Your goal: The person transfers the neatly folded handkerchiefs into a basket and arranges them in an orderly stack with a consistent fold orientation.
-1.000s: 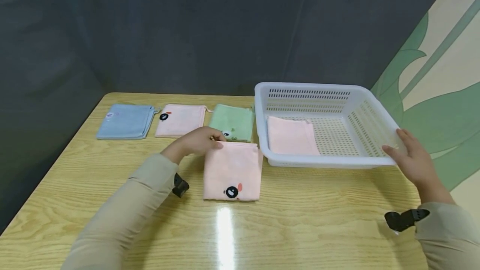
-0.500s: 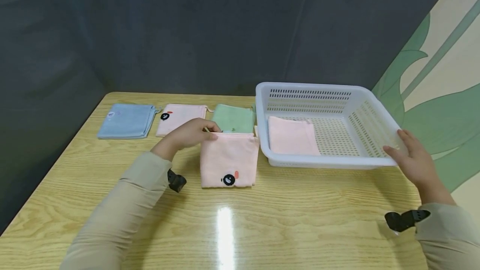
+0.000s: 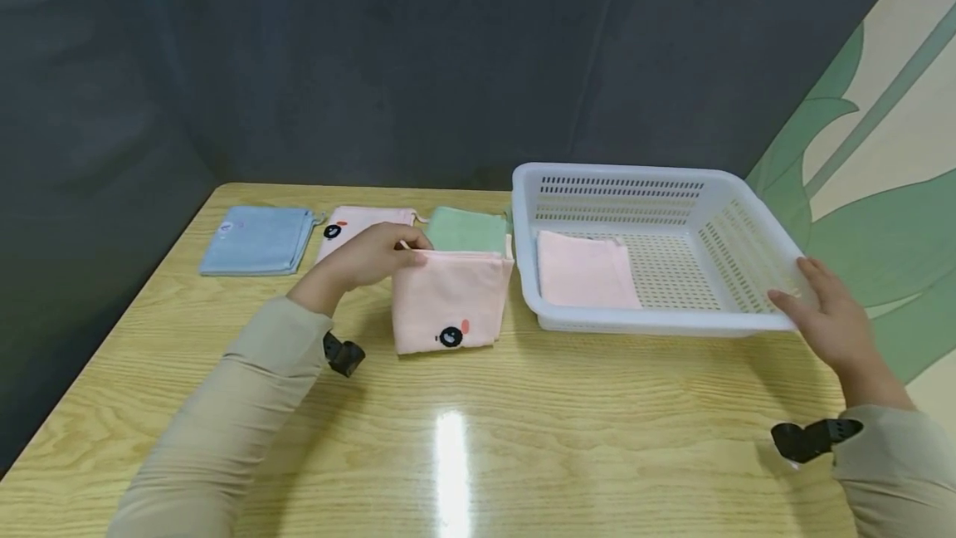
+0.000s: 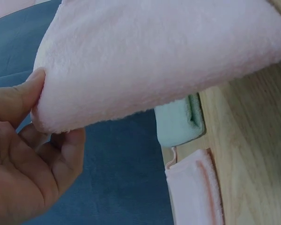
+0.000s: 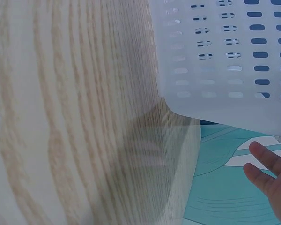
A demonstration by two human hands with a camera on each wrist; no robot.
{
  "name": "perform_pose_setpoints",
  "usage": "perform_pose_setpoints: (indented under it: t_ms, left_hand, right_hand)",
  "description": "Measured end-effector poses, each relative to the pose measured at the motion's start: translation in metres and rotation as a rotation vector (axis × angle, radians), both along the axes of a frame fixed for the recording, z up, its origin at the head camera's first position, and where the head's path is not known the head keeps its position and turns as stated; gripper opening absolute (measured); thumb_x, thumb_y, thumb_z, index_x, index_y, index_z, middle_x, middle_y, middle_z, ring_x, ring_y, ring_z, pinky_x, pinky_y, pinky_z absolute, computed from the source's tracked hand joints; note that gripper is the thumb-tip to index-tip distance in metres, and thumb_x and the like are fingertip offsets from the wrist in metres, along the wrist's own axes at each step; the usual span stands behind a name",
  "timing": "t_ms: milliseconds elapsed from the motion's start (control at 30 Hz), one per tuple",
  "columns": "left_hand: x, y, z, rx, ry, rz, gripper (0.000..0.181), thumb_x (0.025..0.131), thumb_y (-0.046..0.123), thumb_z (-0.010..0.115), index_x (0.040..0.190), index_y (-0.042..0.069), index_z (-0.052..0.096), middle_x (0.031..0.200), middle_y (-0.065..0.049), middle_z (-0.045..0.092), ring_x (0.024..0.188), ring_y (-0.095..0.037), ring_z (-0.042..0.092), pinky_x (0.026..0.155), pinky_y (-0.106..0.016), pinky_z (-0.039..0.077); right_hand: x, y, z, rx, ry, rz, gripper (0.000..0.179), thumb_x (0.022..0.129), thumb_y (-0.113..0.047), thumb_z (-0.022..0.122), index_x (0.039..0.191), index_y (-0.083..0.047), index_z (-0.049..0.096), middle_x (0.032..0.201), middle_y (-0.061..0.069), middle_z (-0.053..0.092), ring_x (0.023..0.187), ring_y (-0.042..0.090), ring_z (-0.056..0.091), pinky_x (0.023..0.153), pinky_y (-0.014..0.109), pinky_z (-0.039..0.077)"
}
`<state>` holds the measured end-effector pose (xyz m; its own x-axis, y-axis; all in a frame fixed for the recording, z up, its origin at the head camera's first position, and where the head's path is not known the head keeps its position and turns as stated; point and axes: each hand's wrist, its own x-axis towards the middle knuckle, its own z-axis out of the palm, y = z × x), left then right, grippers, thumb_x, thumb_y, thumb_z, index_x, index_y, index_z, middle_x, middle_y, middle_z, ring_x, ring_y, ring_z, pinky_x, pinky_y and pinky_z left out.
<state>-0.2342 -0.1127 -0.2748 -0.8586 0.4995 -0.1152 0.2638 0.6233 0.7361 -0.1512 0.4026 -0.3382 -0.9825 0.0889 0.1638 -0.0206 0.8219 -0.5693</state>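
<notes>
Pink cloth (image 3: 448, 293) hangs clamped in fingers (image 4: 72, 154) of left hand (image 3: 368, 256); white basket (image 3: 657, 322) lies right of them, right hand (image 3: 835, 322) gripping its far end.

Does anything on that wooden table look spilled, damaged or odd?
Nothing stands out: no spill or damage shows. The blue folded cloth lies flat on the wooden table, and the white perforated plastic basket looks whole. The pink folded cloth in the left hand tilts slightly, likely because it is gripped near one corner.

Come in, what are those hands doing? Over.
Left hand pinching pink cloth by edge. Right hand at right end of white basket. In the way: that pink cloth partly hides green cloth.
</notes>
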Motion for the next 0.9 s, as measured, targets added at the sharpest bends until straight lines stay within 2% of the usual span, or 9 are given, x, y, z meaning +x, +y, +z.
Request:
perform_pose_setpoints:
  t_ms: [67,200,300,433,667,900]
  left_hand:
    - [0.000,0.000,0.002,0.008,0.000,0.006,0.017,0.088,0.011,0.049,0.101,0.007,0.059,0.104,-0.008,0.051,0.089,-0.022,0.044,0.071,-0.034,0.036]
    - [0.001,0.000,0.006,0.023,0.015,0.013,0.016,0.089,0.012,0.048,0.100,0.007,0.058,0.108,-0.008,0.049,0.112,-0.023,0.037,0.070,-0.034,0.035]
    - [0.002,0.000,0.010,0.027,0.043,0.019,0.014,0.089,0.012,0.048,0.097,0.009,0.058,0.108,-0.006,0.050,0.113,-0.023,0.037,0.071,-0.035,0.037]
    - [0.004,0.002,0.017,0.019,0.079,0.042,0.014,0.089,0.013,0.048,0.096,0.009,0.059,0.104,-0.006,0.052,0.091,-0.022,0.047,0.071,-0.035,0.040]
    - [0.008,0.006,0.029,0.028,0.159,0.110,0.018,0.088,0.014,0.050,0.101,0.008,0.060,0.103,-0.007,0.054,0.087,-0.021,0.050,0.072,-0.035,0.041]
    - [0.009,0.006,0.040,0.060,0.217,0.167,0.018,0.088,0.017,0.050,0.101,0.009,0.060,0.098,-0.006,0.052,0.080,-0.022,0.046,0.066,-0.035,0.039]
  right_hand:
    - [0.000,0.000,0.001,0.004,-0.003,-0.003,0.064,0.089,-0.024,0.040,0.135,0.005,0.006,0.139,0.024,-0.001,0.121,0.049,0.000,0.087,0.065,0.004]
    - [0.000,0.000,0.001,-0.006,-0.012,-0.002,0.065,0.089,-0.025,0.040,0.135,0.004,0.005,0.139,0.023,-0.002,0.121,0.049,-0.001,0.087,0.065,0.003]
    - [0.000,0.000,0.000,-0.014,-0.015,0.002,0.065,0.089,-0.025,0.040,0.135,0.004,0.005,0.140,0.023,-0.003,0.121,0.048,-0.002,0.087,0.065,0.003]
    - [0.000,0.001,-0.001,-0.018,-0.007,0.010,0.065,0.089,-0.024,0.040,0.135,0.005,0.005,0.140,0.023,-0.003,0.121,0.048,-0.002,0.087,0.065,0.002]
    - [0.001,0.001,-0.002,-0.018,0.004,0.014,0.064,0.089,-0.024,0.040,0.135,0.005,0.005,0.140,0.022,-0.002,0.121,0.048,-0.002,0.087,0.065,0.003]
    - [0.001,0.001,-0.001,-0.019,-0.007,0.009,0.065,0.089,-0.025,0.040,0.136,0.003,0.004,0.140,0.022,-0.004,0.121,0.048,-0.003,0.086,0.066,0.003]
